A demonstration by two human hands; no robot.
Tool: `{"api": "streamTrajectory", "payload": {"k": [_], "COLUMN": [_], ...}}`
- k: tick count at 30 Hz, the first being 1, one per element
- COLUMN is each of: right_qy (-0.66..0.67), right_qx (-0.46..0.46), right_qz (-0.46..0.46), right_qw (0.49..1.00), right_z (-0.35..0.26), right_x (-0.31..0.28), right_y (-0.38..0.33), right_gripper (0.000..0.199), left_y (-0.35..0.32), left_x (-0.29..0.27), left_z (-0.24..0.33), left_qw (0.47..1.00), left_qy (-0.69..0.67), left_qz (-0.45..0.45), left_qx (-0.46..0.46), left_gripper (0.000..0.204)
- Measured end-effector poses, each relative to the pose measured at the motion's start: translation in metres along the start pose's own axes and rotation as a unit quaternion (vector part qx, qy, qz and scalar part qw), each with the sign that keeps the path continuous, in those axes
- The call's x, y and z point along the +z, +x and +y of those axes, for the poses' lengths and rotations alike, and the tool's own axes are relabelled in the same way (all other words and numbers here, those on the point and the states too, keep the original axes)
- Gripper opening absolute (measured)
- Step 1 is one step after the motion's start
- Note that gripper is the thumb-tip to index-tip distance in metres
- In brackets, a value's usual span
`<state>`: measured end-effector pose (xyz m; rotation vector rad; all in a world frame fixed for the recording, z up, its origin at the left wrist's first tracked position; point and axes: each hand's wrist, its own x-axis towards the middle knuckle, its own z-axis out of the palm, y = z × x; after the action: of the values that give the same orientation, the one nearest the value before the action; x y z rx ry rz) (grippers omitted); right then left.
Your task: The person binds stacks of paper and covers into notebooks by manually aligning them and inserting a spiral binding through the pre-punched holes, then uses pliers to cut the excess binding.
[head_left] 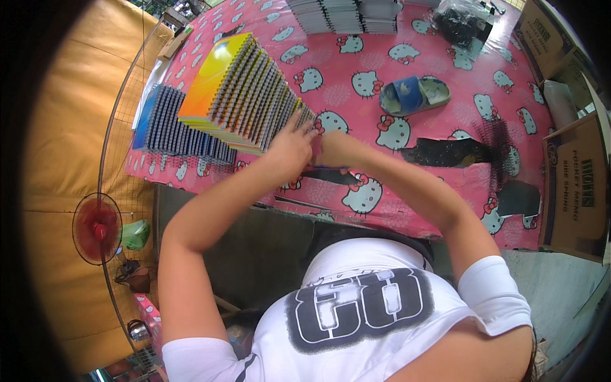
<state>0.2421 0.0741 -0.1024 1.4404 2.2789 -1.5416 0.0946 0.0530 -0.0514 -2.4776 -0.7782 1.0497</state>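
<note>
A tall stack of spiral notebooks (pixel 248 89) with yellow-orange covers stands at the left of the table, its wire bindings in rows. My left hand (pixel 293 145) is at the stack's right end, its bent fingers gripping the edge of a spiral notebook there. Close beside it, my right hand (pixel 337 150) is closed, knuckles up; whatever its fingers hold is hidden. A thin blue edge (pixel 330 167) shows just under the right hand; its kind cannot be made out. Left of the yellow stack lie several blue-covered spiral notebooks (pixel 181 121).
The table (pixel 439 197) has a pink, cartoon-cat cover. On it are a blue slipper (pixel 414 95), dark flat pieces (pixel 445 153), white-paged stacks (pixel 344 16) and a clear plastic bag (pixel 464 25). Cardboard boxes (pixel 576 184) stand at right; a red fan (pixel 97 229) is at left.
</note>
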Motion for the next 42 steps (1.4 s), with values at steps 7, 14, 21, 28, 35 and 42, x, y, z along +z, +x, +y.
{"api": "streamTrajectory", "payload": {"k": [7, 14, 21, 28, 35, 42], "right_qy": [-0.283, 0.328, 0.522, 0.477, 0.516, 0.148], "right_qx": [-0.07, -0.14, -0.054, -0.127, -0.103, -0.027], "right_qz": [0.241, 0.107, 0.184, 0.216, 0.123, 0.201], "right_qw": [0.926, 0.928, 0.831, 0.842, 0.842, 0.968], "right_z": [0.054, 0.016, -0.003, 0.004, -0.034, 0.009], "right_x": [0.03, 0.034, 0.069, 0.065, -0.012, -0.135], "right_y": [-0.059, -0.035, 0.061, 0.105, 0.148, 0.154], "right_gripper": [0.062, 0.077, 0.081, 0.069, 0.065, 0.072], "left_y": [-0.085, -0.051, -0.01, -0.005, 0.046, 0.118], "left_x": [0.063, 0.151, 0.156, 0.143, 0.169, 0.175], "left_z": [0.052, 0.053, 0.038, 0.029, -0.013, -0.098], "left_qw": [0.858, 0.538, 0.494, 0.493, 0.451, 0.404], "left_qy": [-0.494, -0.679, -0.694, -0.694, -0.62, -0.619], "left_qz": [0.069, 0.366, 0.418, 0.398, 0.437, 0.378], "left_qx": [-0.122, -0.341, -0.317, -0.342, -0.47, -0.557], "left_gripper": [0.033, 0.071, 0.062, 0.063, 0.054, 0.071]}}
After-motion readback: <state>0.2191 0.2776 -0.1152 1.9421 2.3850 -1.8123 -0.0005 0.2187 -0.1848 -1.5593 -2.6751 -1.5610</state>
